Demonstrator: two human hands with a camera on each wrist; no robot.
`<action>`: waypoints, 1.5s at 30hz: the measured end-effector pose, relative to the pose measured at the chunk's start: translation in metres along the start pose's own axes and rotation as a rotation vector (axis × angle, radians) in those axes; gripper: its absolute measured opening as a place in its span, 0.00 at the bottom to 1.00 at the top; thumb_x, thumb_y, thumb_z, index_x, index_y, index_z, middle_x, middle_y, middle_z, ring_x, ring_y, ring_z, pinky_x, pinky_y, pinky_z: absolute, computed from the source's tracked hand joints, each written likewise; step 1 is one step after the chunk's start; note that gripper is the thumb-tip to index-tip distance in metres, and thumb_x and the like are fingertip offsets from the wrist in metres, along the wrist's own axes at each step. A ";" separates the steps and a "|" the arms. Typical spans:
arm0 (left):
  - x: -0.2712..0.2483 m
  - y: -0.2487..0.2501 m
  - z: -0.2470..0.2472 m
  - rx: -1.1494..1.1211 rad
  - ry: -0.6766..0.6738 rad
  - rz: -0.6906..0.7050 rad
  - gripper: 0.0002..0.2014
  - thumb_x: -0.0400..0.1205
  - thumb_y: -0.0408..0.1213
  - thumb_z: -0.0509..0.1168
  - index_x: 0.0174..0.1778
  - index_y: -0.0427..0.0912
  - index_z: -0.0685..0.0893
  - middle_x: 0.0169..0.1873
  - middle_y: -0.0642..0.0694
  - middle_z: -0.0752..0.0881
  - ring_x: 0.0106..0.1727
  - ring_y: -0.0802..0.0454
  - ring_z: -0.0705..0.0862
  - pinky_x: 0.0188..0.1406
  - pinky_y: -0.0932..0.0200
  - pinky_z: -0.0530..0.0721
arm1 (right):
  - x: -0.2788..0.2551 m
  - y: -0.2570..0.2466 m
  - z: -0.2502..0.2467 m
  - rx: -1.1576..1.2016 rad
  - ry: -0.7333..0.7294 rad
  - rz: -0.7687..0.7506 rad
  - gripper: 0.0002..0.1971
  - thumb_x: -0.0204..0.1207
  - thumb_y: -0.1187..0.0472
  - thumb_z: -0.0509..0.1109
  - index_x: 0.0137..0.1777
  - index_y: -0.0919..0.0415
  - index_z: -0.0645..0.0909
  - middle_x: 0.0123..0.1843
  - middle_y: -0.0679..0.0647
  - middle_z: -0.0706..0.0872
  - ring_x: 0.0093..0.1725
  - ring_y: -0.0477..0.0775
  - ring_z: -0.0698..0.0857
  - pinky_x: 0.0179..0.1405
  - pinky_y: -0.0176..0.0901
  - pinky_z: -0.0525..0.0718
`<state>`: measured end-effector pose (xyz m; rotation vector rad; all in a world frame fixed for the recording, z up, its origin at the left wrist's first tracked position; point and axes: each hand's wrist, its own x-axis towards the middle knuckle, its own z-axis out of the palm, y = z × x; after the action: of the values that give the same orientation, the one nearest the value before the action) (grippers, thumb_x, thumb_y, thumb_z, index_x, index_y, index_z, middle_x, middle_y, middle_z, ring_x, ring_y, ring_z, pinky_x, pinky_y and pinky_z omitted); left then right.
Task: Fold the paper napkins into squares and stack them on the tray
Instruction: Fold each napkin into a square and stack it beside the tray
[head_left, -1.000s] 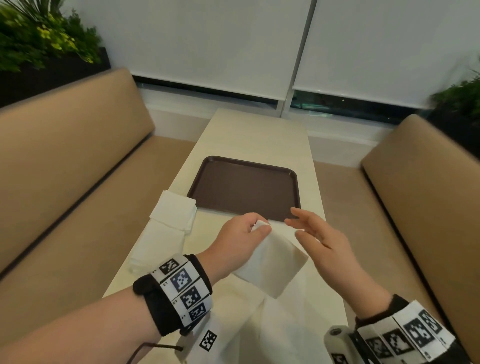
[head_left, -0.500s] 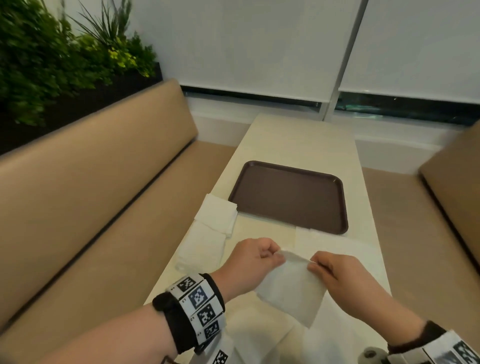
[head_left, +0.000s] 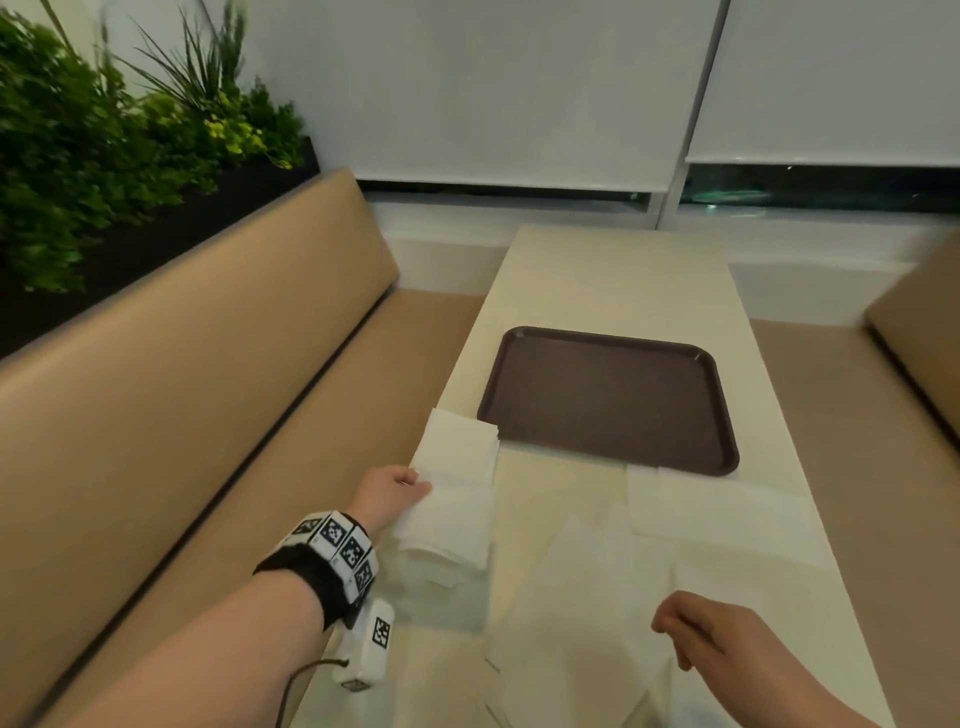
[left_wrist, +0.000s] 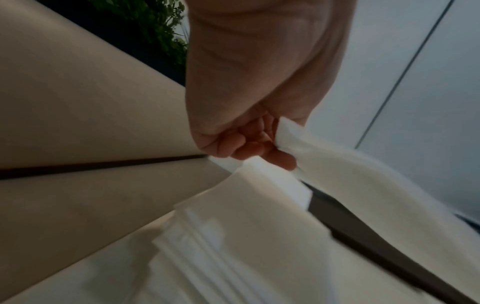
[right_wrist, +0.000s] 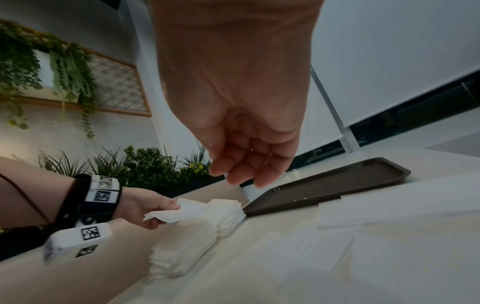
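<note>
tray (head_left: 608, 395) still bare, nothing stacked yet. left hand (head_left: 387, 491) pinching a folded napkin (head_left: 449, 514) above side piles; right hand (head_left: 719, 644) loosely curled, holding nothing.

café booth, tan benches (head_left: 208, 395), table (head_left: 613, 270), serving tray (head_left: 608, 400)

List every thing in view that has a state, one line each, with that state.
left hand: pinching a folded napkin
folded napkin: held above the napkin piles
right hand: loosely curled, holding nothing
tray: flat on the table, nothing on it
napkin piles: folded, stacked left of the tray, on the table
unfolded napkins: spread flat near the tray
window blinds: lowered almost fully
</note>
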<state>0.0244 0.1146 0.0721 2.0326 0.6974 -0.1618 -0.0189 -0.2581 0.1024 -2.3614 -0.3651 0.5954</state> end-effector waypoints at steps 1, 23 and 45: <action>0.013 -0.007 0.001 0.032 -0.007 -0.015 0.09 0.80 0.37 0.70 0.53 0.36 0.84 0.45 0.45 0.84 0.46 0.51 0.80 0.41 0.65 0.75 | 0.001 0.000 0.004 0.001 -0.017 0.014 0.12 0.82 0.59 0.65 0.38 0.46 0.82 0.34 0.39 0.87 0.39 0.40 0.84 0.40 0.26 0.78; 0.027 -0.042 0.035 0.572 0.262 0.398 0.05 0.76 0.30 0.67 0.46 0.42 0.80 0.46 0.48 0.78 0.52 0.42 0.75 0.52 0.49 0.75 | 0.016 -0.002 0.021 -0.003 -0.103 0.085 0.09 0.81 0.57 0.65 0.40 0.50 0.84 0.39 0.52 0.89 0.39 0.42 0.85 0.43 0.31 0.81; 0.027 -0.052 0.062 0.627 0.244 0.446 0.10 0.75 0.34 0.74 0.45 0.31 0.86 0.44 0.34 0.84 0.51 0.32 0.80 0.57 0.43 0.74 | 0.027 0.125 -0.002 -0.174 0.212 0.590 0.20 0.75 0.51 0.71 0.62 0.63 0.77 0.57 0.56 0.82 0.51 0.54 0.81 0.47 0.40 0.76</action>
<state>0.0294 0.0946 -0.0109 2.7903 0.3360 0.1528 0.0183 -0.3403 0.0121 -2.6737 0.4080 0.5812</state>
